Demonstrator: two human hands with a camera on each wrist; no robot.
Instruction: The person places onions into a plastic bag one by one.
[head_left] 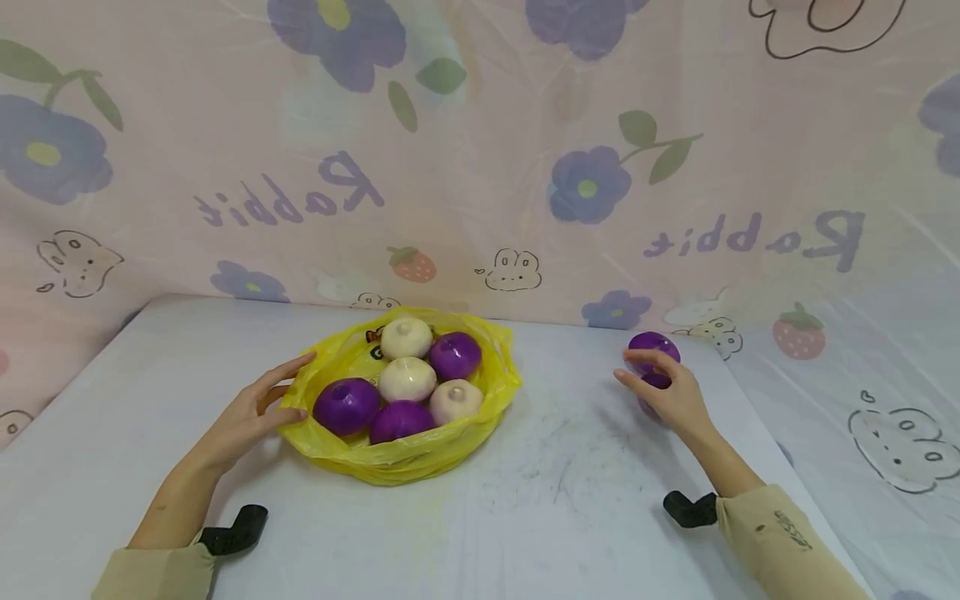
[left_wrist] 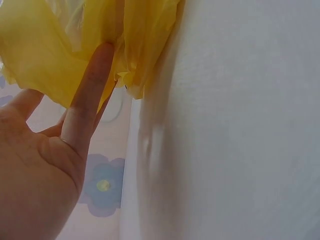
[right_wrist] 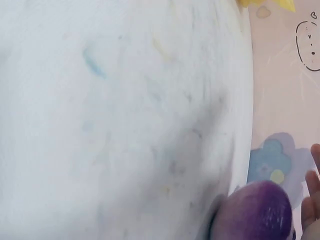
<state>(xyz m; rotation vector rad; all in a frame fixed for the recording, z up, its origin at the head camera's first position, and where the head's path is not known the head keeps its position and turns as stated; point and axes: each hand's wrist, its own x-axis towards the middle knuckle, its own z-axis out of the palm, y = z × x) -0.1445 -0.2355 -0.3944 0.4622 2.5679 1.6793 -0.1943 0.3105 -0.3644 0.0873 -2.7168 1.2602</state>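
Observation:
A yellow plastic bag (head_left: 352,457), its mouth spread wide, stands left of centre in the head view. In it lie three white onions (head_left: 407,379) and three purple onions (head_left: 347,406), all glossy. My left hand (head_left: 243,421) touches the bag's left side with extended fingers; the left wrist view shows a straight finger (left_wrist: 90,95) against the yellow plastic (left_wrist: 45,60). Over at the right, my right hand (head_left: 675,396) is beside two purple onions (head_left: 660,342), thumb and fingers spread apart. The hand partly hides the nearer onion. A purple onion (right_wrist: 255,212) also shows in the right wrist view.
The white tabletop (head_left: 555,525) carries grey smudges between the bag and the right hand. A patterned curtain (head_left: 480,183) hangs behind the table and down its right side. Black wrist mounts (head_left: 236,531) sit at both sleeves.

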